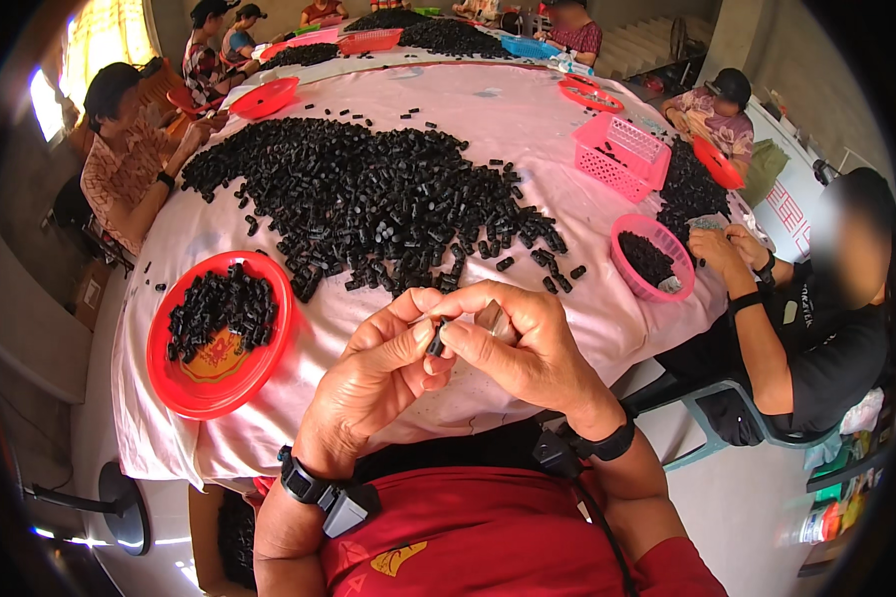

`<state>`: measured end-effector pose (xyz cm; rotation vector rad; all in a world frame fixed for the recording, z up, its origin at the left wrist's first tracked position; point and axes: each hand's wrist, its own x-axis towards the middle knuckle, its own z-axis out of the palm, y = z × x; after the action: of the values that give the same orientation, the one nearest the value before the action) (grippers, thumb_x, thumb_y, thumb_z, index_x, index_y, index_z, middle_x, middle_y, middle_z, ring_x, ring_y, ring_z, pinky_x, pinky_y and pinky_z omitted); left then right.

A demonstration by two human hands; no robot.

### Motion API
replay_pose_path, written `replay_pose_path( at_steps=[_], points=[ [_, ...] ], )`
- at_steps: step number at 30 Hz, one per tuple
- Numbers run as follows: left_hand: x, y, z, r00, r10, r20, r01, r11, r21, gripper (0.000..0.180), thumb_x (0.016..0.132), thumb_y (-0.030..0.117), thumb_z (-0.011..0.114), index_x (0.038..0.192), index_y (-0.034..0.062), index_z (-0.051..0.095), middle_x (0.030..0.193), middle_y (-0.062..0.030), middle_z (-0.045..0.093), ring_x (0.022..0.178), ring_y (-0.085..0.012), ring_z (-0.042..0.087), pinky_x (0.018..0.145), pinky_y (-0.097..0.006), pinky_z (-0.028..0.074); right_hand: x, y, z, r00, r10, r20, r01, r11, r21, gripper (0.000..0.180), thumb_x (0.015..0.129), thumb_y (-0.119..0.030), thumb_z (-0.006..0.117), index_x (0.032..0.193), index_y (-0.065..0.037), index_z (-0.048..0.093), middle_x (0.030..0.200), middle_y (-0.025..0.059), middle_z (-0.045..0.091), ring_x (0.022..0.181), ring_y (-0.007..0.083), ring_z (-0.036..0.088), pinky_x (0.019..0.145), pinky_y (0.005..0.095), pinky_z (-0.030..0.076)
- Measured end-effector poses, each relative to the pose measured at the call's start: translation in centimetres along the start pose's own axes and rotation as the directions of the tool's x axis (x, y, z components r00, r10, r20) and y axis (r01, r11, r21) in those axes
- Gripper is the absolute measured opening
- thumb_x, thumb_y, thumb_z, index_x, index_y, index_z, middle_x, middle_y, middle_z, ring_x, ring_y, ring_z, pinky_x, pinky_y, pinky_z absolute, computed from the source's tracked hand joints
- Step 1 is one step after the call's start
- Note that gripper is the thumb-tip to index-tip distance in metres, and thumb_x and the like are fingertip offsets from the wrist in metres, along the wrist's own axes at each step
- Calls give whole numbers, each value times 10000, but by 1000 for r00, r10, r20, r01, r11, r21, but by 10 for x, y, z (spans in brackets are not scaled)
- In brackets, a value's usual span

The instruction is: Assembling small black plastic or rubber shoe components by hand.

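Observation:
Both my hands meet in front of me, over the near edge of the cloth. My left hand [373, 373] is closed, with thumb and fingers pinching a small black cylindrical piece [436, 339]. The thumb and fingertips of my right hand [528, 348] press together at the piece's upper end. A pale, see-through item [497, 320] shows in the curl of my right hand; its kind I cannot make out. Just beyond lies a large heap of similar black pieces [368, 199]. To the left, a red plate [279, 343] carries more of them.
A pink cloth [528, 109] covers the long table. On the right stand a round pink basket [622, 267] with small black parts and a rectangular pink basket [607, 171]. A co-worker [816, 318] sits at right, another [124, 169] at left. An open box [209, 537] is below left.

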<state>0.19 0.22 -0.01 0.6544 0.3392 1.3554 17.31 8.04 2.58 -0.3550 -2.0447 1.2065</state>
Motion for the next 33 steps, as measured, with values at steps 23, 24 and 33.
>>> replay_pose_path(
  at_steps=[23, 24, 33],
  points=[
    [0, 2, 1, 975, 190, -112, -152, 947, 283, 303, 964, 180, 598, 1218, 16, 599, 924, -12, 642, 786, -67, 563, 696, -216, 452, -4, -1, 8, 947, -289, -137, 234, 919, -318, 180, 844, -83, 714, 984, -11, 626, 789, 84, 698, 647, 124, 664, 524, 245, 507],
    [-1, 1, 0, 976, 191, -106, -154, 945, 290, 305, 964, 183, 597, 1221, 19, 599, 927, -10, 642, 797, -67, 565, 702, -213, 449, -4, -1, 7, 952, -292, -88, 246, 907, -342, 218, 839, -106, 718, 1011, -23, 613, 804, 107, 706, 707, 201, 721, 561, 286, 548],
    [-1, 3, 4, 981, 188, -39, -165, 930, 329, 280, 979, 197, 574, 1203, 31, 603, 942, 13, 637, 822, -62, 563, 710, -209, 437, -3, 4, 5, 952, -283, -119, 189, 846, -499, 362, 803, -359, 779, 823, -52, 589, 632, 90, 642, 539, 223, 653, 457, 318, 472]
  ],
)
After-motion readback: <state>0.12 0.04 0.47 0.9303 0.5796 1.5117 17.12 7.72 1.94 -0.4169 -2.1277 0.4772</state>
